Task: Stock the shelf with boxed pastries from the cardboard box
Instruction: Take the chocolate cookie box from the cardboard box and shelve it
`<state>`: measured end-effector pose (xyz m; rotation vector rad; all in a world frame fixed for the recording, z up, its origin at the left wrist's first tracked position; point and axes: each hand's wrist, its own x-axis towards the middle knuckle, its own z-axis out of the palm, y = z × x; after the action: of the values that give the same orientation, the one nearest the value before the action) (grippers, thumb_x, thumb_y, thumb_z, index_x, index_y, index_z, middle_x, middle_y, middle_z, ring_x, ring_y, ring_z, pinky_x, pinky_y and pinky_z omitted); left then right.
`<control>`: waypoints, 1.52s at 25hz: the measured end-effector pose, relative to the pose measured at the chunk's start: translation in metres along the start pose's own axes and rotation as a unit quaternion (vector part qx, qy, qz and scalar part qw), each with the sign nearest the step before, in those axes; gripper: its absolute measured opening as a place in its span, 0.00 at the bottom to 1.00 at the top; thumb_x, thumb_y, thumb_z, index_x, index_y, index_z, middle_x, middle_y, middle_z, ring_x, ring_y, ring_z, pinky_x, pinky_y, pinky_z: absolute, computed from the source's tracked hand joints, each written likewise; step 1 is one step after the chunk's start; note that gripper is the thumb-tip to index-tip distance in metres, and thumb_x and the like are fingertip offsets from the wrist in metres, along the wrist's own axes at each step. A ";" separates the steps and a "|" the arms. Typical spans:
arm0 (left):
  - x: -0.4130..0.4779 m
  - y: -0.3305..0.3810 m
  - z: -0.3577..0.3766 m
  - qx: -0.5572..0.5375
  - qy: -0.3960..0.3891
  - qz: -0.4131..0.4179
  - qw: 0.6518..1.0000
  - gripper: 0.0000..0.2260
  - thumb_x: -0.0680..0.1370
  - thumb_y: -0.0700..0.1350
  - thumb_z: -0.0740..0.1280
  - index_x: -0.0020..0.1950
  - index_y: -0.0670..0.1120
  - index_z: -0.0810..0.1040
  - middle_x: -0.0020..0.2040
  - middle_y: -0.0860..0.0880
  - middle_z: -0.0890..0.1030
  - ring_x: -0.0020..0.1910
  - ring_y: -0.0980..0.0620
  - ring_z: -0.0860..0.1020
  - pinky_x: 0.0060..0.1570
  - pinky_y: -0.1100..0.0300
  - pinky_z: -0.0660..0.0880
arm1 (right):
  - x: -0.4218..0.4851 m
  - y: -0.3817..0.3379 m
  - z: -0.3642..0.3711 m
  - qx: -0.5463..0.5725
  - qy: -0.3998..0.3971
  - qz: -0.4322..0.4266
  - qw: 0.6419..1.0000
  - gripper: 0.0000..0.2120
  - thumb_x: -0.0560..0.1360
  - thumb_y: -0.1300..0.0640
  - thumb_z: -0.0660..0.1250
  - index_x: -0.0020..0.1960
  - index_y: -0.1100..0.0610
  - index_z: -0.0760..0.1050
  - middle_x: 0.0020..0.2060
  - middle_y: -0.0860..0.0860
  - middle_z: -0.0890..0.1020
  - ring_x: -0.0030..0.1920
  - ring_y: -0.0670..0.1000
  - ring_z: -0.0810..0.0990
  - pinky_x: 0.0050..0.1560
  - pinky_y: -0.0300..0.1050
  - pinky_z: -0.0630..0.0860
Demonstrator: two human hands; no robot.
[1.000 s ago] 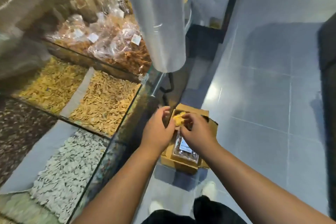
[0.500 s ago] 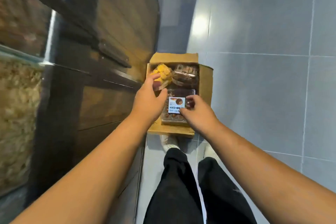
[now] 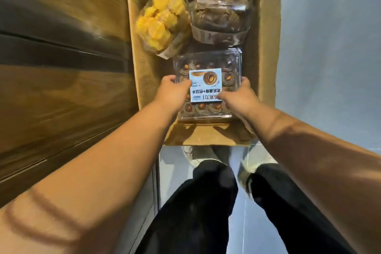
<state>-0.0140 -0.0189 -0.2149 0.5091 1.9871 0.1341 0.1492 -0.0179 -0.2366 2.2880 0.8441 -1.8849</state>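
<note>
An open cardboard box sits on the floor right below me. Inside, nearest me, lies a clear plastic pastry box with brown nut-topped cookies and a blue-and-white label. My left hand grips its left edge and my right hand grips its right edge. Behind it in the cardboard box lie a clear pack of yellow pastries at the left and a clear pack of brown pastries at the right.
A wooden cabinet front with dark horizontal gaps rises along the left, touching the cardboard box. Grey tiled floor stretches to the right. My dark-trousered legs and light shoes stand just behind the box's near flap.
I have bent much closer to the cardboard box. My left hand let go of the yellow pastry pack, which now lies in the box, and both hands took hold of the labelled cookie box.
</note>
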 end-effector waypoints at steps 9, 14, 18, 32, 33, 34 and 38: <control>0.088 -0.048 0.030 -0.091 -0.006 -0.067 0.994 0.38 0.66 0.52 0.75 0.71 0.40 0.66 0.62 0.46 0.78 0.54 0.45 0.80 0.50 0.55 0.77 | 0.064 0.015 0.035 0.020 0.100 0.034 0.994 0.44 0.63 0.51 0.74 0.74 0.56 0.58 0.66 0.57 0.70 0.62 0.60 0.75 0.62 0.57 0.75; 0.033 -0.034 0.000 -0.163 0.049 -0.079 0.982 0.36 0.71 0.49 0.75 0.73 0.44 0.61 0.62 0.47 0.75 0.45 0.53 0.79 0.32 0.60 0.77 | 0.016 0.010 0.026 -0.063 0.124 -0.037 0.990 0.37 0.70 0.56 0.72 0.73 0.58 0.57 0.68 0.59 0.65 0.67 0.62 0.68 0.69 0.53 0.67; -0.041 0.002 -0.027 -0.238 0.091 -0.060 0.965 0.29 0.70 0.52 0.75 0.64 0.49 0.63 0.59 0.43 0.78 0.47 0.45 0.83 0.45 0.46 0.83 | -0.062 -0.012 -0.009 -0.087 0.165 -0.107 0.977 0.32 0.72 0.56 0.71 0.69 0.58 0.58 0.67 0.61 0.68 0.67 0.63 0.69 0.68 0.56 0.67; -0.437 0.111 -0.183 -0.245 0.251 0.112 0.930 0.16 0.71 0.48 0.76 0.43 0.53 0.67 0.45 0.55 0.71 0.57 0.45 0.77 0.58 0.47 0.77 | -0.451 -0.132 -0.168 -0.210 0.176 -0.376 0.885 0.37 0.68 0.49 0.77 0.69 0.59 0.61 0.66 0.59 0.69 0.65 0.62 0.70 0.61 0.55 0.71; -0.462 0.111 -0.191 -0.255 0.260 0.107 0.925 0.16 0.72 0.46 0.75 0.40 0.53 0.67 0.45 0.54 0.73 0.55 0.45 0.78 0.56 0.47 0.78 | -0.478 -0.137 -0.174 -0.215 0.176 -0.389 0.878 0.37 0.68 0.48 0.76 0.69 0.59 0.61 0.65 0.59 0.69 0.65 0.62 0.71 0.61 0.56 0.72; -0.492 0.113 -0.202 -0.278 0.276 0.115 0.913 0.15 0.72 0.46 0.75 0.40 0.53 0.67 0.48 0.50 0.76 0.54 0.45 0.79 0.54 0.46 0.79 | -0.510 -0.142 -0.180 -0.219 0.178 -0.412 0.866 0.37 0.68 0.48 0.76 0.69 0.58 0.61 0.65 0.58 0.69 0.65 0.61 0.71 0.61 0.56 0.72; -0.580 0.102 -0.251 -0.298 0.376 0.136 0.867 0.21 0.71 0.44 0.76 0.54 0.48 0.65 0.57 0.45 0.73 0.55 0.45 0.76 0.51 0.56 0.72 | -0.615 -0.158 -0.185 -0.229 0.171 -0.499 0.818 0.35 0.67 0.47 0.77 0.67 0.54 0.62 0.63 0.55 0.71 0.62 0.58 0.73 0.58 0.57 0.76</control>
<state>0.0133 -0.1320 0.4148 0.3416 2.4311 1.2490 0.1806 -0.0415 0.4233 1.9875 2.5902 -1.1394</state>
